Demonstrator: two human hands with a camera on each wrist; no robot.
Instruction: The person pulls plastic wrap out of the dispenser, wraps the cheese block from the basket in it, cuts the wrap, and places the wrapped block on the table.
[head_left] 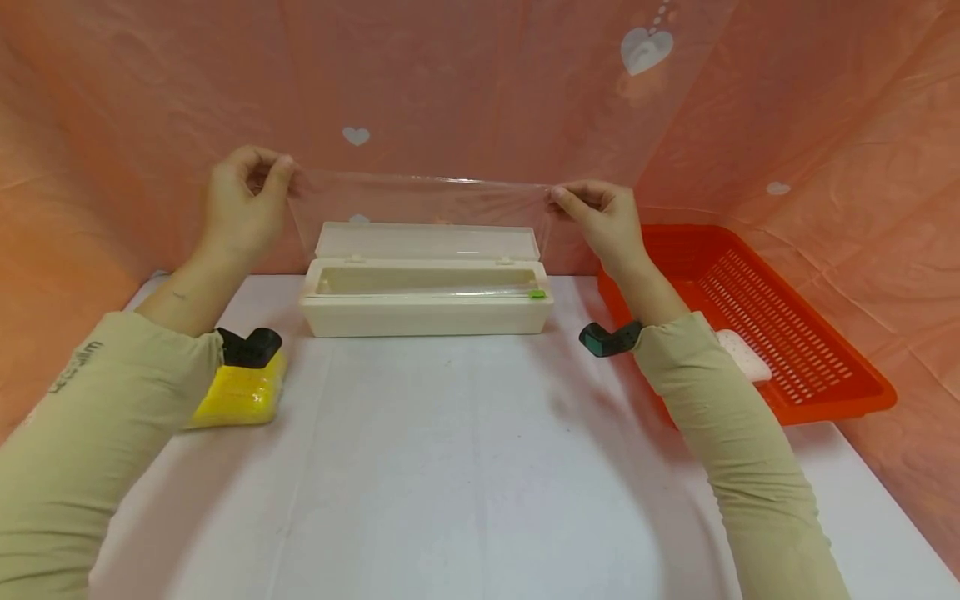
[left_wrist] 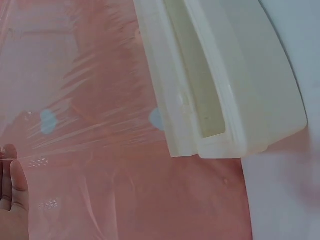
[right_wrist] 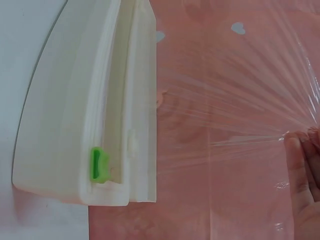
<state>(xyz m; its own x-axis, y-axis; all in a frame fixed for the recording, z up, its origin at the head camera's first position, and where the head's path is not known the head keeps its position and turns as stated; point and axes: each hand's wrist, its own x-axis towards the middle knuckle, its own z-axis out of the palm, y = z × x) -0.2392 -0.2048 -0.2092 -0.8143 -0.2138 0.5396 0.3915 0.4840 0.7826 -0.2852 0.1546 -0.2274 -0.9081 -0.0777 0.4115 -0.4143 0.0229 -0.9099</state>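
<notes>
Basket, head view: an orange-red plastic basket with holes (head_left: pixel 832 408) holds a pale speckled block (head_left: pixel 744 356).
Box, head view: a long cream plastic box (head_left: pixel 427 318), lid up, sits near the far edge of the white table (head_left: pixel 405 467), with table in front.
Hands, head view: left hand (head_left: pixel 246 204) and right hand (head_left: pixel 606 223) pinch a thin clear plastic sheet (head_left: pixel 420 198) stretched above the box.
Left wrist view: the box's left end.
Right wrist view: a small green plastic piece (right_wrist: pixel 99 165) on the right end; creases fan from the fingers.

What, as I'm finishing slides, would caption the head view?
Left fingers and right fingers hold clear film taut above an open white box.
</notes>
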